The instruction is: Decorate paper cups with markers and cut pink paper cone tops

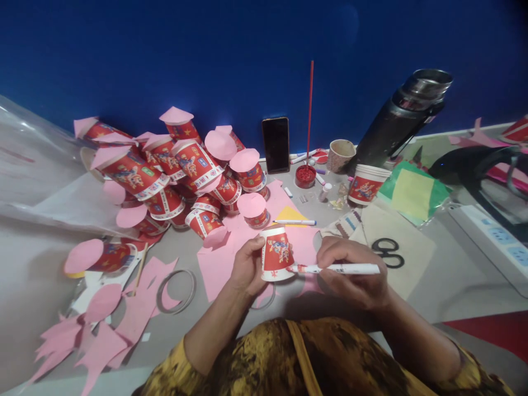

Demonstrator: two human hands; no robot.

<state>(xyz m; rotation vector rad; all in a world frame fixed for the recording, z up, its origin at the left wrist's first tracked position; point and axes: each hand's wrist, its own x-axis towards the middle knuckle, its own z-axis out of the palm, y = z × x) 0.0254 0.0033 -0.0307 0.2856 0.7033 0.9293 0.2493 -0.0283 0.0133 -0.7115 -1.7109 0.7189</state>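
My left hand (247,264) is closed around a red paper cup (277,250), held upside down with its wide white rim at the bottom. The cup carries a printed figure, and pink marks show along the white band near its rim. Between the fingers of my right hand (352,269) lies a white marker (355,269), its tip pointing left at the cup's lower right edge. Whether the tip touches the cup I cannot tell for sure. Under both hands are sheets of pink paper (231,250). A capped blue-ended marker (295,223) rests just behind the cup.
Red cups with pink paper tops (132,170) are piled at the left. Behind stand a phone (276,146), a red stick in a small red pot (306,177), and a black thermos (396,118). Black-handled scissors (388,253), a power strip (495,236) and a tape ring (176,291) lie around.
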